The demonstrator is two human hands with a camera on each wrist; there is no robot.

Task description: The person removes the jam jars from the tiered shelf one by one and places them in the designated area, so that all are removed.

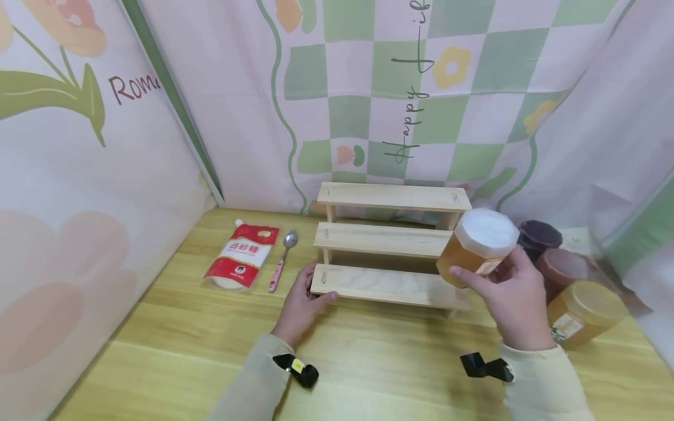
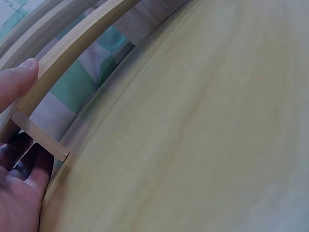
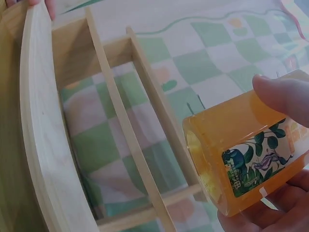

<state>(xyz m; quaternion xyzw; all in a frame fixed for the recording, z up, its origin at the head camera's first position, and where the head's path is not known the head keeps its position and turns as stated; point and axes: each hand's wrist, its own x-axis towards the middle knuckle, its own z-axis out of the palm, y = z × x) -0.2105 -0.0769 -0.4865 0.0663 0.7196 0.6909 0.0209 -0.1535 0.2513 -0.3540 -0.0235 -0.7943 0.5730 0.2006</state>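
A three-tier wooden rack point(image 1: 379, 283) stands on the table against the patterned cloth. My left hand point(image 1: 302, 307) grips the left end of its lowest step; in the left wrist view the thumb point(image 2: 21, 79) lies over the board and the fingers curl below beside the leg. Held in my right hand point(image 1: 518, 301) is an amber jar point(image 1: 463, 252) with a white faceted lid, tilted above the rack's right end. The right wrist view shows thumb and fingers on opposite sides of the jar, whose label point(image 3: 258, 157) has dark green leaves.
Right of the rack stand a dark-lidded jar point(image 1: 539, 237), a reddish-brown jar point(image 1: 566, 266) and a yellow jar point(image 1: 587, 313), close together. On the left lie a red-and-white bag point(image 1: 242, 257) and a spoon point(image 1: 279, 272) with a pink handle. Cloth walls point(image 1: 253, 117) enclose the table.
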